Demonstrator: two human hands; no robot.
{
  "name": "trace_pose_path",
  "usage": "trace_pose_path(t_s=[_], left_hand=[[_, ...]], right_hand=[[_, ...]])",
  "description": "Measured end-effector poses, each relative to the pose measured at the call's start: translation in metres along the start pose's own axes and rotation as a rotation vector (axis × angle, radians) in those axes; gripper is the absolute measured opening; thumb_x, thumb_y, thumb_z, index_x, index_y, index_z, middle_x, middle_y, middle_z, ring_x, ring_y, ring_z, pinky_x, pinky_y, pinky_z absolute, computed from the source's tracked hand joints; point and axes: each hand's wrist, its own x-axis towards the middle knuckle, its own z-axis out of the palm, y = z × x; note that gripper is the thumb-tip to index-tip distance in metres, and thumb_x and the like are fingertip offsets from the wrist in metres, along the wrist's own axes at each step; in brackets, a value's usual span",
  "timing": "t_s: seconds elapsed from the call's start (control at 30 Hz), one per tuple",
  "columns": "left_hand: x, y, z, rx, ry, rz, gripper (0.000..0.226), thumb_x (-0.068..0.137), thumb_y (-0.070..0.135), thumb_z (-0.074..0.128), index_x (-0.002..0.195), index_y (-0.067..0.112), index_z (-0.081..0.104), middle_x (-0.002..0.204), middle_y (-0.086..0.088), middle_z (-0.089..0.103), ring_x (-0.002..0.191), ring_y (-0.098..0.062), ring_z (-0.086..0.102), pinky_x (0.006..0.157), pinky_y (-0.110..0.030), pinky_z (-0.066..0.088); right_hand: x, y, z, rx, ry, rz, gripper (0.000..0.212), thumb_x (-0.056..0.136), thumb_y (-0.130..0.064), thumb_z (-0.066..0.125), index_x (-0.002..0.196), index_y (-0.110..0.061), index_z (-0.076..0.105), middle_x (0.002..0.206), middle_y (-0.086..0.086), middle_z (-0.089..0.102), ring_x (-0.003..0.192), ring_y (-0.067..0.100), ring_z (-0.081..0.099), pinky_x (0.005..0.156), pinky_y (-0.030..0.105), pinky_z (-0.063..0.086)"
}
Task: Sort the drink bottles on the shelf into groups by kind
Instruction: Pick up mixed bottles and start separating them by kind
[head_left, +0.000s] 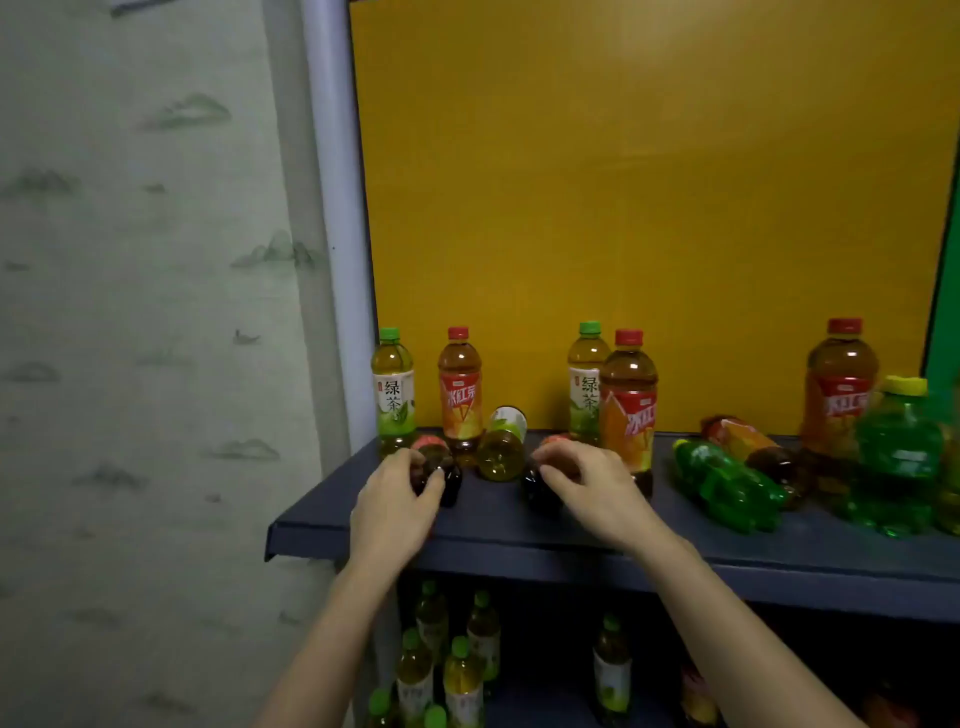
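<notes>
Now each hand takes one lying bottle at the lower middle of the frame. The left hand (397, 499) curls its fingers round a dark bottle (451, 483) with a reddish label. The right hand (597, 488) grips a second dark bottle (537, 492) in the same way. Both bottles lie on the shelf (519, 527) with their bases toward the camera.

To do this step well, the person should probably hold each bottle round its body and not only at the smooth base. Then each should be lifted straight up and turned upright before it is set beside its own kind. Care is needed with the lying green tea (501, 447) between the hands, which could roll if pushed, and with the standing red tea (628, 410) just behind the right hand.

The kind of the two held bottles is hard to tell, because the hands cover most of the labels and the caps point away. At the right edge the green soda bottles (898, 457) are blurred. At the bottom of the frame the lower bottles (462, 670) are dim and partly cut off.
</notes>
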Motion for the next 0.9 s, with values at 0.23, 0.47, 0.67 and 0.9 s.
trace_pose_path(t_s=[0.23, 0.47, 0.67, 0.9], left_hand=[[0.079, -0.029, 0.028, 0.047, -0.182, -0.128, 0.053, 0.087, 0.053, 0.047, 0.118, 0.01, 0.049, 0.127, -0.011, 0.053, 0.114, -0.03, 0.051, 0.089, -0.039, 0.042], [0.128, -0.035, 0.051, 0.12, -0.494, -0.337, 0.107, 0.072, 0.069, 0.056, 0.145, 0.004, 0.013, 0.151, -0.018, 0.025, 0.136, -0.035, 0.031, 0.109, -0.041, 0.031], [0.136, -0.052, 0.054, -0.262, -0.599, -0.468, 0.103, 0.067, 0.046, 0.073, 0.141, 0.002, 0.017, 0.123, -0.013, 0.048, 0.099, -0.022, 0.053, 0.072, -0.027, 0.046], [0.122, -0.079, 0.05, -0.387, -0.356, -0.259, 0.088, 0.053, 0.052, 0.071, 0.124, 0.021, 0.029, 0.121, -0.004, 0.052, 0.106, -0.023, 0.056, 0.094, -0.04, 0.048]], right_hand=[[0.073, 0.007, 0.024, -0.064, -0.009, 0.071, 0.025, 0.089, -0.022, 0.054, 0.112, -0.018, 0.063, 0.112, 0.001, 0.066, 0.103, 0.015, 0.06, 0.088, 0.029, 0.049], [0.137, 0.033, 0.043, -0.198, -0.082, 0.198, 0.03, 0.09, -0.028, 0.051, 0.116, -0.015, 0.06, 0.12, 0.007, 0.063, 0.108, 0.022, 0.057, 0.086, 0.03, 0.045], [0.171, 0.042, 0.058, -0.273, -0.192, 0.354, 0.041, 0.09, -0.03, 0.05, 0.126, -0.011, 0.052, 0.131, 0.013, 0.055, 0.118, 0.029, 0.052, 0.094, 0.035, 0.043], [0.197, 0.039, 0.073, -0.316, -0.29, 0.55, 0.054, 0.09, -0.043, 0.048, 0.119, 0.001, 0.053, 0.115, 0.018, 0.058, 0.096, 0.029, 0.056, 0.075, 0.031, 0.044]])
